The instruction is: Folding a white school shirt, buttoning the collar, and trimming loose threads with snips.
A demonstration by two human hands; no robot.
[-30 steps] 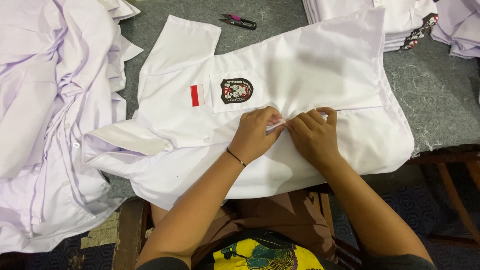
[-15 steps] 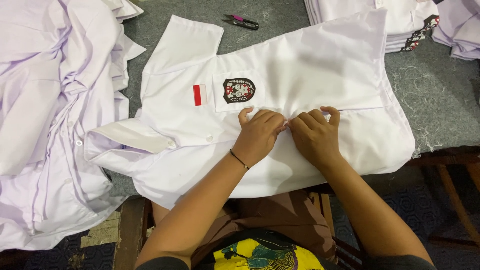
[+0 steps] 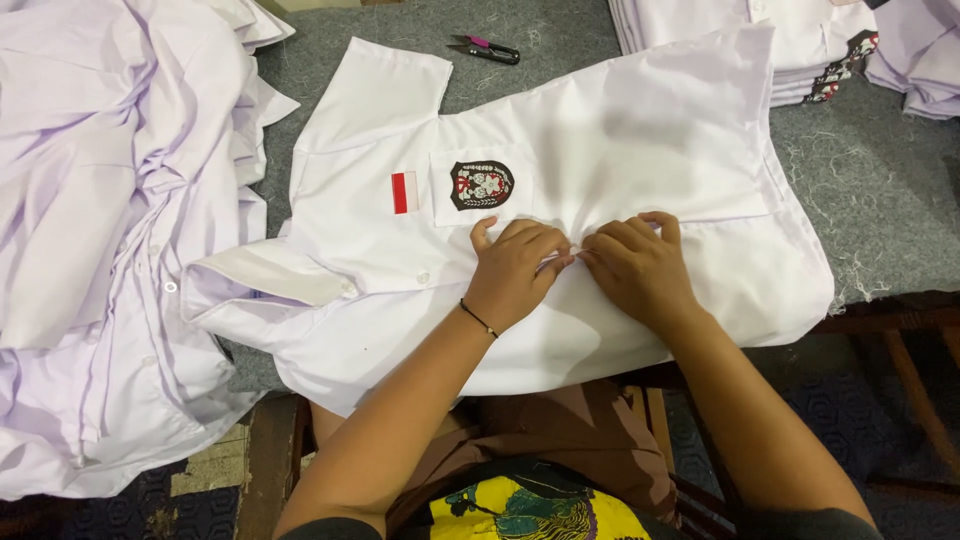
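Note:
A white short-sleeved shirt [image 3: 620,130] lies spread on the grey table [image 3: 880,210], collar to the left. It carries a red-and-white flag patch [image 3: 404,192] and a dark crest badge [image 3: 481,184] on the pocket. My left hand [image 3: 515,270] and my right hand [image 3: 640,268] press side by side on the shirt's front placket, fingertips meeting and pinching the fabric. A thin dark bracelet circles my left wrist. What lies between the fingertips is hidden.
A heap of white shirts [image 3: 100,230] fills the left side. Folded shirts [image 3: 800,40] are stacked at the back right. Small snips [image 3: 485,48] with dark handles lie at the back of the table. A wooden frame [image 3: 900,330] edges the table on the right.
Both hands stayed on the placket. The small gap between the fingertips a second ago has closed, and the fingers lie flatter on the cloth.

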